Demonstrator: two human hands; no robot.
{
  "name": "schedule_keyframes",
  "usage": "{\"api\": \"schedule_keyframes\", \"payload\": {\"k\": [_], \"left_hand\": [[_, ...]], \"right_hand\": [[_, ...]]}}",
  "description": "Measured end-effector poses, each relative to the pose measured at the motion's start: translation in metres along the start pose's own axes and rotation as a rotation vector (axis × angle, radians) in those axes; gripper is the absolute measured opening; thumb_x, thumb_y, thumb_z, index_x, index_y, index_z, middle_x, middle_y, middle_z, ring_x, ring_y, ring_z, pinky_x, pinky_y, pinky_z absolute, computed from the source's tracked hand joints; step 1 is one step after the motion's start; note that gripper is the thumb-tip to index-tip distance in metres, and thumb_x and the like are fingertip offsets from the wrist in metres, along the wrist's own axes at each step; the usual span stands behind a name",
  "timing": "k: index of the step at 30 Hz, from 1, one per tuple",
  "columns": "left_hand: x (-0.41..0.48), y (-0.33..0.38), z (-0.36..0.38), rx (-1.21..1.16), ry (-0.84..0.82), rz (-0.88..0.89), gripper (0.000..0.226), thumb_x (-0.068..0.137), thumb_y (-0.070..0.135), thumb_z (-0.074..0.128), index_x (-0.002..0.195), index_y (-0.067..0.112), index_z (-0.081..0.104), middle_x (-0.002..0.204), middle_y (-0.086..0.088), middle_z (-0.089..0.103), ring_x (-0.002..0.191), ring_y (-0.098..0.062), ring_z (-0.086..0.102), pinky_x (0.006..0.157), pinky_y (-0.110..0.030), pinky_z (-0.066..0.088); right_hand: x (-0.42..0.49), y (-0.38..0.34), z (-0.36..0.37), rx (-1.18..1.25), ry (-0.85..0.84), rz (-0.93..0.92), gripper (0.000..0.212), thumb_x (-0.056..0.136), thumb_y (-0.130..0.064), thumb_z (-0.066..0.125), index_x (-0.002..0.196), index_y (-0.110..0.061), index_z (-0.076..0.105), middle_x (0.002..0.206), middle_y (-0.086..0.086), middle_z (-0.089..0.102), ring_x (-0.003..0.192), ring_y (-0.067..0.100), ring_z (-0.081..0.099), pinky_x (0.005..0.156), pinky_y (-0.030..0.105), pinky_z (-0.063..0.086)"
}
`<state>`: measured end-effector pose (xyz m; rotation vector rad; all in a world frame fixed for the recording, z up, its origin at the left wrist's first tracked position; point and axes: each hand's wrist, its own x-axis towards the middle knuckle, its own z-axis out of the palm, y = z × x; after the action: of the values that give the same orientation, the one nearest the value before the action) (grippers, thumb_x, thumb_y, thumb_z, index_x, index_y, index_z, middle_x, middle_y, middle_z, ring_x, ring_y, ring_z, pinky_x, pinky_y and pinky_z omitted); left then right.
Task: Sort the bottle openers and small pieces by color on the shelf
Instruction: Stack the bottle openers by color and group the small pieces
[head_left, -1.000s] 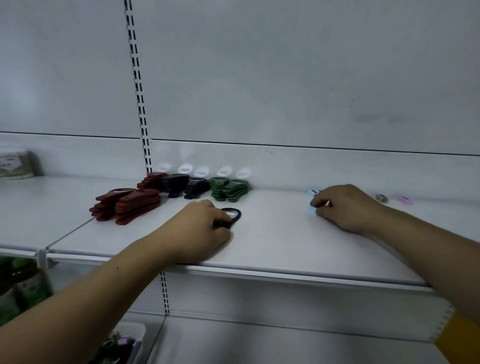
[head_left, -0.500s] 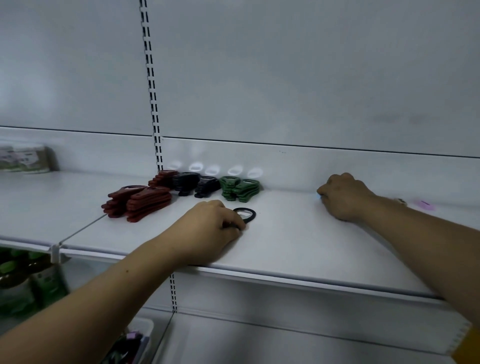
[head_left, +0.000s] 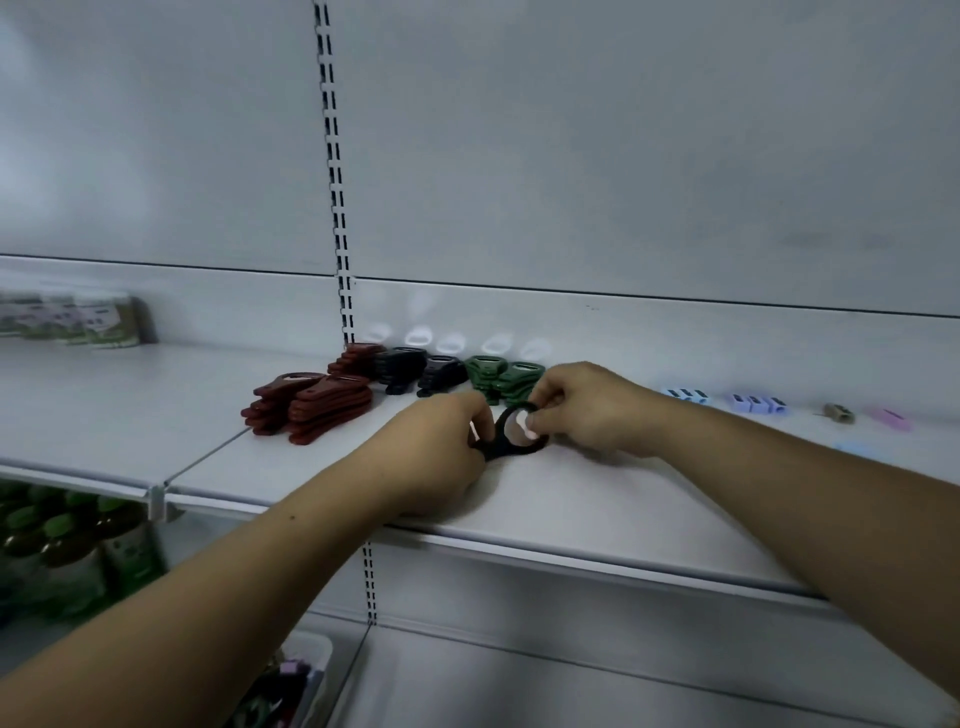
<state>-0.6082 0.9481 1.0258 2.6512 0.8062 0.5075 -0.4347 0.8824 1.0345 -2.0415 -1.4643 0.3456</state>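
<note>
A black bottle opener (head_left: 503, 442) with a ring-shaped head lies on the white shelf (head_left: 597, 499). My left hand (head_left: 436, 452) grips its handle end. My right hand (head_left: 587, 408) pinches the ring from the right, a fingertip showing through the hole. Behind them, stacks stand in a row: red openers (head_left: 311, 408), black openers (head_left: 421, 370) and green openers (head_left: 501, 376). At the right lie small light blue pieces (head_left: 687, 395), purple pieces (head_left: 759, 404), a brownish piece (head_left: 837, 413) and a pink piece (head_left: 891, 419).
A green-labelled package (head_left: 72, 318) sits on the shelf at far left. Green-capped bottles (head_left: 67, 545) fill the lower shelf at left. A white bin (head_left: 296, 680) with mixed pieces sits below. A slotted upright (head_left: 337, 208) runs up the back wall.
My right hand left the light blue pieces at the right and moved left to the black opener's ring. My left hand stayed on the opener. The camera shifted closer.
</note>
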Motion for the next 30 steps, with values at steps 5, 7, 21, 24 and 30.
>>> {"api": "schedule_keyframes", "payload": {"k": [5,7,21,24,30], "left_hand": [[0.001,-0.008,-0.022,-0.053,0.007,-0.013,0.024,0.086,0.005,0.057,0.094,0.027,0.065,0.079,0.009,0.061,0.065,-0.005,0.053,0.054,-0.008,0.038],[0.006,-0.016,-0.041,-0.097,0.069,-0.060,0.026,0.085,0.003,0.059,0.093,0.027,0.067,0.072,0.008,0.060,0.058,-0.001,0.049,0.046,-0.006,0.036],[0.081,-0.038,-0.046,0.005,0.046,-0.125,0.020,0.085,0.014,0.066,0.103,0.008,0.070,0.107,-0.014,0.068,0.091,-0.025,0.062,0.082,-0.031,0.050],[0.087,-0.045,-0.039,0.155,0.008,-0.094,0.010,0.089,0.020,0.060,0.096,0.014,0.065,0.108,-0.013,0.065,0.087,-0.022,0.054,0.082,-0.030,0.046],[0.091,-0.054,-0.028,0.308,-0.019,-0.058,0.028,0.093,0.027,0.055,0.114,0.010,0.064,0.114,-0.008,0.061,0.104,-0.028,0.055,0.089,-0.036,0.046]], "right_hand": [[0.013,-0.017,0.004,0.251,0.153,-0.086,0.008,0.088,-0.013,0.066,0.088,-0.021,0.063,0.071,-0.006,0.060,0.063,0.009,0.057,0.059,0.021,0.042],[0.013,-0.021,0.005,0.222,0.170,-0.089,0.010,0.089,-0.020,0.065,0.099,-0.022,0.062,0.077,-0.008,0.061,0.069,0.011,0.059,0.062,0.021,0.043],[-0.022,-0.008,0.022,-0.456,-0.239,-0.115,0.064,0.086,-0.069,0.039,0.142,-0.040,0.032,0.144,-0.010,0.030,0.137,0.013,0.024,0.114,0.034,0.019],[-0.021,-0.007,0.023,-0.442,-0.257,-0.119,0.067,0.086,-0.070,0.039,0.144,-0.039,0.028,0.148,-0.011,0.026,0.139,0.013,0.020,0.116,0.034,0.018],[-0.019,-0.004,0.023,-0.414,-0.265,-0.112,0.071,0.083,-0.072,0.040,0.146,-0.040,0.026,0.150,-0.012,0.023,0.141,0.013,0.017,0.116,0.035,0.019]]}}
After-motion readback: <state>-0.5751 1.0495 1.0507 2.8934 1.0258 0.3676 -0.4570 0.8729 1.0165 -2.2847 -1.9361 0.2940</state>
